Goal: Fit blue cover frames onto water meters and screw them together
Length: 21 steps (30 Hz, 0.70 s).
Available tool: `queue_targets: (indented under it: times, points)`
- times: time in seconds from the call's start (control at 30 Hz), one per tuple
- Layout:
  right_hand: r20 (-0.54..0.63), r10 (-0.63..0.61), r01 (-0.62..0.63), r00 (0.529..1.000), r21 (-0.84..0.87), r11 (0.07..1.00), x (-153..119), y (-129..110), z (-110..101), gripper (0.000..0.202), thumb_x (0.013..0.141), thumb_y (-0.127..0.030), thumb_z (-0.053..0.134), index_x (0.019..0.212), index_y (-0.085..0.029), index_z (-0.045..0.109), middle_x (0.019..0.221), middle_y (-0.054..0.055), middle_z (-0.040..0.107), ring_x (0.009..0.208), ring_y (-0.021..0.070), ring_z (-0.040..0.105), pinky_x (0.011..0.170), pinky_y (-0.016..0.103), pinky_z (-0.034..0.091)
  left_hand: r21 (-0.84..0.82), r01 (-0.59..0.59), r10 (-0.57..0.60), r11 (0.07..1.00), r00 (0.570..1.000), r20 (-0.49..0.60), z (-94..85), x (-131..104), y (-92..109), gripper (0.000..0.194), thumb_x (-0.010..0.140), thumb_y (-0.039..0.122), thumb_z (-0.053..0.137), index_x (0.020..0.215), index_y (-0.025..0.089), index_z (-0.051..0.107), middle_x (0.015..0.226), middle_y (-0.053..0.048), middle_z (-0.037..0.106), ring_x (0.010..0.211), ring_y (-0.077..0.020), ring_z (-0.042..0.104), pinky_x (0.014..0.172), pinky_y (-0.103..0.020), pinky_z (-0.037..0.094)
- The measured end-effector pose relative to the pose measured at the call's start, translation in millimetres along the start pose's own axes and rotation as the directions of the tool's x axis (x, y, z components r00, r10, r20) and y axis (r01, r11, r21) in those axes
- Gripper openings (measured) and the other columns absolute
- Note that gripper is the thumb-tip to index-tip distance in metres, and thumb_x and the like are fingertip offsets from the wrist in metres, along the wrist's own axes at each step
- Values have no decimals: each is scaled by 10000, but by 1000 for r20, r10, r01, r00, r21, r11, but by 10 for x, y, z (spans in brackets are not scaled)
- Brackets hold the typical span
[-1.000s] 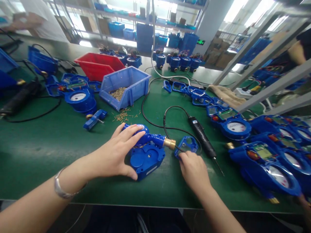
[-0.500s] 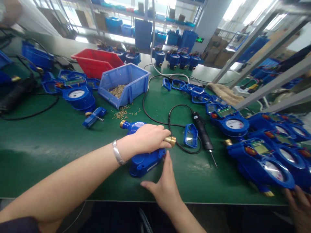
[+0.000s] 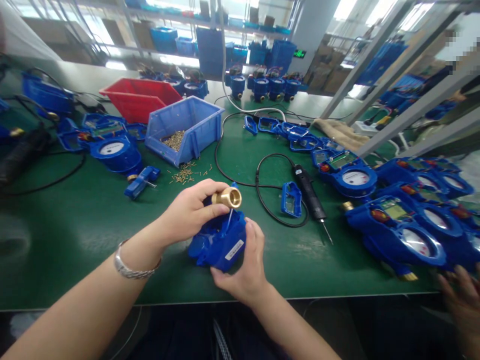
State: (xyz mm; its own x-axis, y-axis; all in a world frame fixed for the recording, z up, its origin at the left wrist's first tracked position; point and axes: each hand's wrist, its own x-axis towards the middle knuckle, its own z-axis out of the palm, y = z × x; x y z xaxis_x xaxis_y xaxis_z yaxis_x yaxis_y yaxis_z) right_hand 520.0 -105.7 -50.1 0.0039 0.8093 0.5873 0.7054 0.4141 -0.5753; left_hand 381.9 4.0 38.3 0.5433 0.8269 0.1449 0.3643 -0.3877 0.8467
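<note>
A blue water meter (image 3: 215, 245) with a brass threaded end is tilted above the green bench in front of me. My left hand (image 3: 193, 207) is closed round the meter's pipe, just behind the brass end. My right hand (image 3: 243, 265) grips the blue housing from the right, its thumb low and its fingers along the labelled side. The meter's dial is out of sight. To the right lie a blue cover with a clear window (image 3: 291, 200) and a black electric screwdriver (image 3: 310, 195) with its cable looped.
Loose brass screws (image 3: 183, 173) lie before a blue bin (image 3: 202, 130); a red bin (image 3: 138, 97) stands behind. Several open meters (image 3: 397, 220) crowd the right, where another person's hand (image 3: 461, 290) touches the bench edge. A blue clamp-like piece (image 3: 141, 183) lies left.
The meter has been turned, so its brass end now points towards me and its labelled side shows. My right hand has closed from an open spread onto the housing.
</note>
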Motion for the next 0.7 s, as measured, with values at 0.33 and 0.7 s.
queue_targets:
  times: [0.33, 0.7]
  points:
    - [210, -112, 80, 971, 154, 985, 220, -9, -595, 802, 613, -189, 671, 1304, -226, 267, 1379, 159, 166, 1290, 354, 315, 1033, 536, 339, -618, -47, -53, 785, 988, -142, 24, -471, -243, 258, 716, 327, 711, 919, 175, 663, 839, -43, 567, 734, -153, 499, 619, -243, 415]
    - [379, -85, -56, 922, 347, 936, 350, 140, -772, 860, 601, -172, 718, 1330, -280, 273, 1453, 123, 157, 1341, 328, 260, 1030, 471, 366, -576, -132, 77, 806, 990, -119, 105, -572, -218, 296, 705, 354, 722, 942, 184, 674, 891, -77, 570, 775, -189, 524, 639, -274, 441]
